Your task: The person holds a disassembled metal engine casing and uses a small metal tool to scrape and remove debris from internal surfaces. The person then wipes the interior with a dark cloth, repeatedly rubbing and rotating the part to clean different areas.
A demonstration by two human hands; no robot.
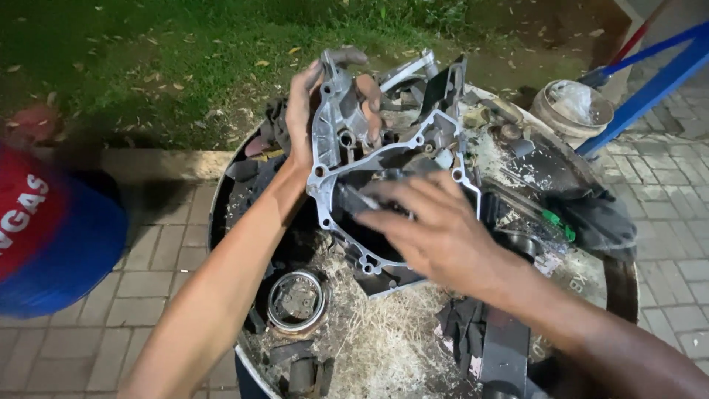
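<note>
A silver cast-metal engine casing (325,159) with bolt holes along its rim is tilted up over a round drum top (624,284). My left hand (304,107) grips its upper end, fingers wrapped around the top lug. My right hand (436,229) lies flat over the dark hollow inside of the casing, fingers spread and pointing left; whether it holds a rag or tool under the fingers is unclear.
The drum top is littered with dry grass, dark metal parts, a round steel ring part (297,299) and black rags (598,218). A white bucket (572,107) and blue bars (650,81) stand at the right. Grass lies behind, paving bricks around. A red and blue object (52,236) is at the left.
</note>
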